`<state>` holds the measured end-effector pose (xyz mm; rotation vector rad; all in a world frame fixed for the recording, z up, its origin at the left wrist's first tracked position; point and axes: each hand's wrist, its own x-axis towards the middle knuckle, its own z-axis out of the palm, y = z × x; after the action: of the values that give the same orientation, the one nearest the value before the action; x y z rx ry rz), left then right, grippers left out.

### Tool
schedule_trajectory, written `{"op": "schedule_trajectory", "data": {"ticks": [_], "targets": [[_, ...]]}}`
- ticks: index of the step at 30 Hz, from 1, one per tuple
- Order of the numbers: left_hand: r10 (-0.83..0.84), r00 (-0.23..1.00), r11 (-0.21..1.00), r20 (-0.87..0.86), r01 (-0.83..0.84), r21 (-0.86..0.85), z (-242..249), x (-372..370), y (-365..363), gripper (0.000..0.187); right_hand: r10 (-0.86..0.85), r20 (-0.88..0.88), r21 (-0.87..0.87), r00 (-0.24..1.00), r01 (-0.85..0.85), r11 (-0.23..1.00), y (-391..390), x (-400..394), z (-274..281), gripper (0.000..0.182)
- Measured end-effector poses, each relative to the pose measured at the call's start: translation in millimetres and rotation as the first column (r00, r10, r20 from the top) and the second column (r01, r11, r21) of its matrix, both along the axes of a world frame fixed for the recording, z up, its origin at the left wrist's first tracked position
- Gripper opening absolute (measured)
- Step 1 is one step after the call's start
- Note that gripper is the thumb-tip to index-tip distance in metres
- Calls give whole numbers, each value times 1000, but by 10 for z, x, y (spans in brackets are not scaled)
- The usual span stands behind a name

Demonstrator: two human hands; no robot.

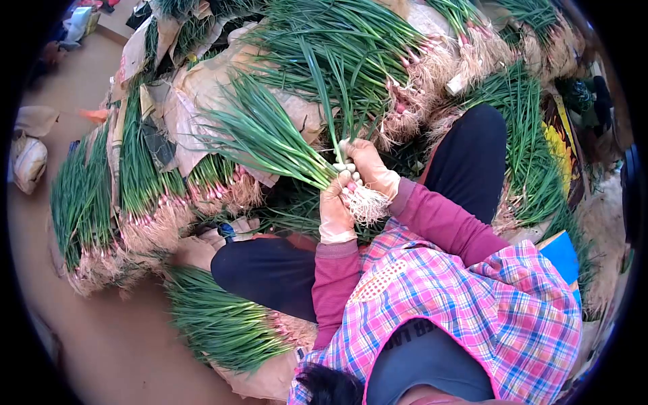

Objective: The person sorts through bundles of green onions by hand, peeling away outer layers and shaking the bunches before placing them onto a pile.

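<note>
A bunch of green onions (287, 145) with pale hairy roots is held in front of my lap, its leaves pointing to the upper left. My left hand (335, 212), in a light glove, is wrapped round the bunch near its bulbs. Close against it, my right hand (368, 164), gloved too, has its fingers bent at the white stems, with a few upright green leaves rising from it. The roots (366, 204) hang out to the right below the hands. Which stems the right fingers grip is partly hidden.
A large heap of green onions (344, 47) lies beyond my hands. More bunches (145, 182) stand at the left, and another pile (223, 320) lies by my knee (266, 273). Onions (526, 142) also lie at the right. Brown sheets (216, 81) lie among the bunches.
</note>
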<state>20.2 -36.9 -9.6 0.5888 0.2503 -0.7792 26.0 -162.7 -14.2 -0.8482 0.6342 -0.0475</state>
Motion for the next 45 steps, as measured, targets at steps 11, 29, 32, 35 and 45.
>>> {"op": "schedule_trajectory", "data": {"ticks": [11, 29, 32, 35, 45], "targets": [[86, 990, 918, 114, -34, -395, 608, -44, 60, 25, -199, -143, -981, 969, -112, 156, -694, -79, 176, 32], [139, 981, 987, 139, -149, 67, 381, 55, -1, 36, -100, 166, -826, 981, 194, 529, -2225, -436, 919, 18], [167, 969, 982, 181, -180, 56, 378, 37, -50, 35, -417, 400, -761, 816, 549, 345, -2431, -1219, 1171, 22], [118, 986, 990, 119, -108, -88, 411, 45, -81, 34, -701, 160, -939, 695, 326, 109, -2982, -2279, 672, 27], [119, 985, 990, 122, -108, -90, 521, -5, -208, 31, -193, -18, -998, 981, -30, -60, -2111, -1149, 1180, 20]]}}
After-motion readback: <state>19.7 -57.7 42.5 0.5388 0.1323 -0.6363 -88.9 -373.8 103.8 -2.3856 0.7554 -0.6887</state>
